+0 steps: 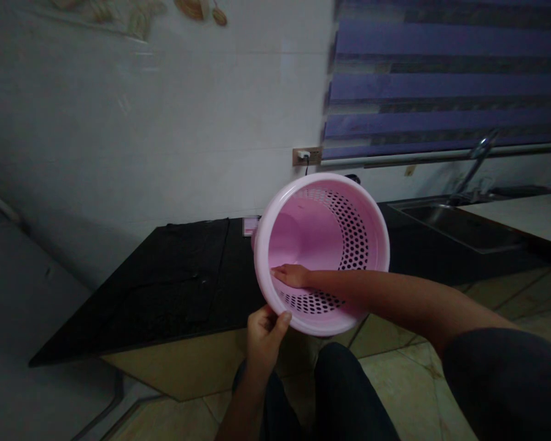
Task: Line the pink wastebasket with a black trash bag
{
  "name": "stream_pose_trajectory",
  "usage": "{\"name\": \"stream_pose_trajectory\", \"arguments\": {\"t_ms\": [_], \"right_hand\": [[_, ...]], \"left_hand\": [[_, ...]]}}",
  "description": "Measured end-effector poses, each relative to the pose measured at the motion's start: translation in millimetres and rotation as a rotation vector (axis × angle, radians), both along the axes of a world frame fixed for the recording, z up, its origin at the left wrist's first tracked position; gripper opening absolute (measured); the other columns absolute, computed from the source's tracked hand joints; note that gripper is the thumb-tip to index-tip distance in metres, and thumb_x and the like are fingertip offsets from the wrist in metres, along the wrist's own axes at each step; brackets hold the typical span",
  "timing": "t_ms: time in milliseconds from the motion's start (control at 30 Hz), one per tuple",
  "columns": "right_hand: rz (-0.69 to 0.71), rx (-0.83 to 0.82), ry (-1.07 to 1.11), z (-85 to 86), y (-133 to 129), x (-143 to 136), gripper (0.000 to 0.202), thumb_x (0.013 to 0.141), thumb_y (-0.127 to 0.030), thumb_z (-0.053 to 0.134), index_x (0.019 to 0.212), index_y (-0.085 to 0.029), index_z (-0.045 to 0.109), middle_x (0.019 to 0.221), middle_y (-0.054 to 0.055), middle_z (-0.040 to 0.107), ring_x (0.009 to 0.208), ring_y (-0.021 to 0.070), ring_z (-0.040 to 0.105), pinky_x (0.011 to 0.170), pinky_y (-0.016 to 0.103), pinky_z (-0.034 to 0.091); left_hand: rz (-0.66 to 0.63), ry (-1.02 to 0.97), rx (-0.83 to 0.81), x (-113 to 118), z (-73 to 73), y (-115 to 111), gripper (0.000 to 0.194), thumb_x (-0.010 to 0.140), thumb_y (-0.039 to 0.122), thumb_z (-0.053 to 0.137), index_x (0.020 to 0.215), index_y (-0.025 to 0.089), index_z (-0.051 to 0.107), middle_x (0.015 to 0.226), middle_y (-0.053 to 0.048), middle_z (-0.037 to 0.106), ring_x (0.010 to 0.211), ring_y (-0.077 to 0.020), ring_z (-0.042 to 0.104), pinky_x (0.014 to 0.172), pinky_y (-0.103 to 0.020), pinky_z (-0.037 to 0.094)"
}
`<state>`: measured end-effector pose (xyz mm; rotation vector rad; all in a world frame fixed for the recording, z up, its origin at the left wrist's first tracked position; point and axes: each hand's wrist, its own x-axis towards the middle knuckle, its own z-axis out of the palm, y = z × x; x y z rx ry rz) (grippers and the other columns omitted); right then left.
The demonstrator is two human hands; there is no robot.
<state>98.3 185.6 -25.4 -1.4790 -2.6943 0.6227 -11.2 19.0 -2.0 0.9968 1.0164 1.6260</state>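
Note:
A pink plastic basket (321, 233) with rows of punched holes is tilted so its round mouth faces me. It is in front of the dark countertop's edge. My left hand (264, 337) grips the lower left of its rim, thumb on the near side and fingers behind, partly hidden. My right hand (292, 275) reaches inside, palm down with the fingers stretched out along the inner left wall. Nothing shows in that hand, and the basket's interior holds nothing else visible.
Something black and flat, perhaps cloth, lies on the dark countertop (229, 294) at left. To the right are a sink (459, 226) and a faucet (475, 162). A plug sits in the wall outlet (307, 155), beside a purple striped blind (441, 79).

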Motion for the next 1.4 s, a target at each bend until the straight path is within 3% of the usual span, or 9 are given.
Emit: {"name": "stream_pose_trajectory", "arguments": {"t_ms": [600,967,1400], "right_hand": [[-0.047,-0.047,-0.014,5.8,-3,-5,0.062,0.096,-0.046,0.02,0.133,-0.011,0.054,0.131,0.015,0.055,0.12,0.0247,0.054,0.101,0.033,0.04],[-0.072,-0.046,-0.013,2.9,-3,-5,0.063,0.095,-0.048,0.02,0.138,-0.012,0.049,0.135,0.013,0.053,0.124,0.0229,0.051,0.104,0.033,0.038],[-0.065,-0.07,0.021,-1.9,0,-6,0.067,0.093,-0.055,0.019,0.137,-0.015,0.051,0.134,0.013,0.054,0.121,0.0251,0.053,0.103,0.035,0.039]], "left_hand": [[0.068,-0.047,-0.046,5,-18.9,6,0.042,0.065,0.052,0.073,0.07,0.011,0.073,0.067,-0.008,0.072,0.065,-0.021,0.064,0.065,-0.029,0.05],[0.052,-0.051,-0.054,2,-33.3,10,0.047,0.062,0.059,0.072,0.065,0.012,0.069,0.061,-0.007,0.068,0.063,-0.0206,0.063,0.062,-0.029,0.051],[0.078,-0.096,-0.062,0,-44.0,11,0.048,0.062,0.059,0.073,0.075,0.012,0.07,0.076,-0.009,0.072,0.078,-0.0243,0.066,0.075,-0.032,0.052]]}}
